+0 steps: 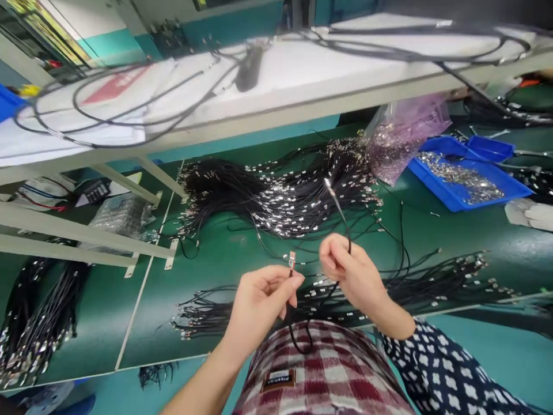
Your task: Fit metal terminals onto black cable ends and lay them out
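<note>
My left hand point(270, 294) pinches a black cable near its end, and a small connector point(292, 260) with a coppery tip points up from the fingertips. Closed round a black cable point(344, 218) is my right hand point(352, 268); a silvery metal end point(329, 187) sticks up and to the left above it. Between the hands the cable hangs in a loop point(302, 349) in front of the checked apron. Whether both ends belong to one cable I cannot tell. A large pile of black cables point(259, 193) lies behind the hands on the green table point(224, 253).
More cable bundles lie along the front edge point(449, 279) and far left point(43, 311). A blue tray point(466, 178) of metal parts and a pink bag point(401, 135) stand at the right. A white shelf point(298, 75) crosses above; its legs stand at the left.
</note>
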